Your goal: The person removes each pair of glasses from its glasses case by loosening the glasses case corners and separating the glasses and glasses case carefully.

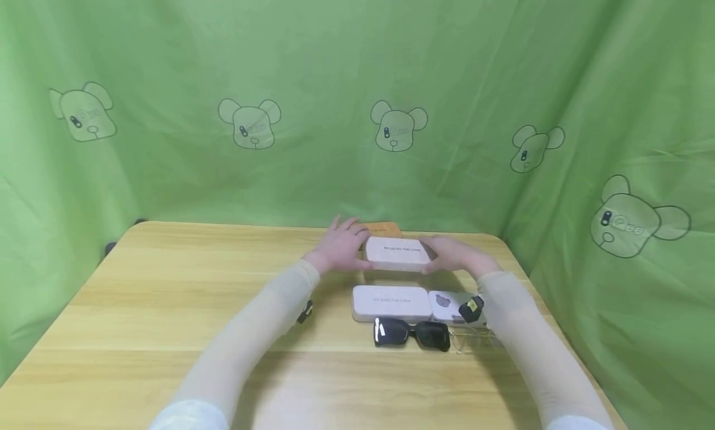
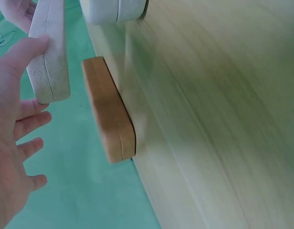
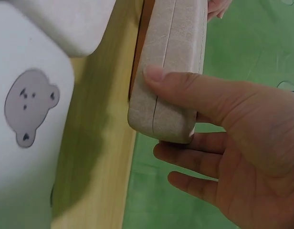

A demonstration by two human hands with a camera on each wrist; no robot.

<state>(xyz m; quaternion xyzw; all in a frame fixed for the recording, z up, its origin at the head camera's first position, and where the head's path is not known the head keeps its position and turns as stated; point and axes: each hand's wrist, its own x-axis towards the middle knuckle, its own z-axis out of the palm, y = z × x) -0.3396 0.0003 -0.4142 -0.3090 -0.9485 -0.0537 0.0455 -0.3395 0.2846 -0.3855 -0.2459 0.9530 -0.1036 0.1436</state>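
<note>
Both hands hold a whitish glasses case (image 1: 396, 256) with small dark lettering, raised above the far part of the table. My left hand (image 1: 341, 247) pinches its left end, thumb (image 2: 35, 47) on the seamed side and the other fingers spread. At the opposite end, my right hand (image 3: 252, 133) grips the case between thumb and fingers. Behind the held case, an orange glasses case (image 2: 109, 109) lies at the table's back edge. A second whitish glasses case (image 1: 391, 303) lies nearer, beside a white case with a bear print (image 3: 32, 109).
Black sunglasses (image 1: 432, 335) lie in front of the near cases, with thin wire-framed glasses (image 1: 466, 340) to their right, partly hidden by the right forearm. The wooden table (image 1: 167, 281) stands against green curtains (image 1: 324, 64) at the back and sides.
</note>
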